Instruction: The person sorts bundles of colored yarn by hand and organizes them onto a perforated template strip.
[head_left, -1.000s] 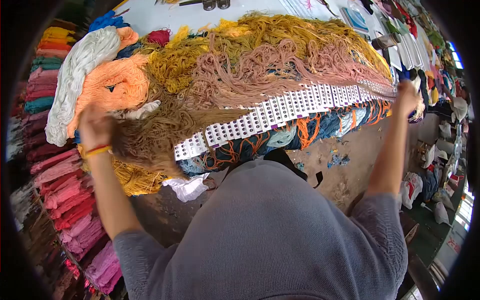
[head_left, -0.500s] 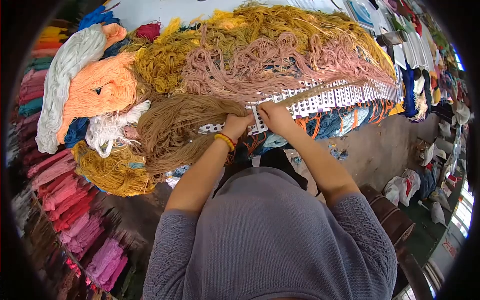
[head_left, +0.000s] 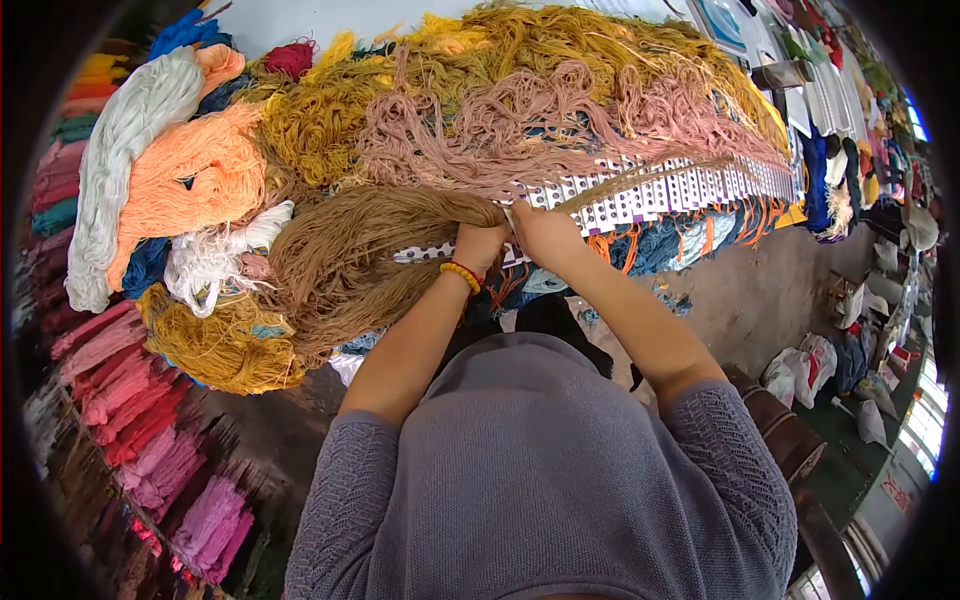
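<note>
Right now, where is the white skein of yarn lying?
In the head view the white skein lies left of the hands, between the orange yarn above and the mustard yarn below, beside the brown hank.

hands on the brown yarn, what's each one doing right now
Left hand: closed on the brown yarn bundle.
Right hand: closed, pinching a brown yarn strand at the white perforated strip.

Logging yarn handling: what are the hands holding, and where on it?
Both the left hand and right hand grip the brown yarn hank at its end beside the white perforated strip.
</note>
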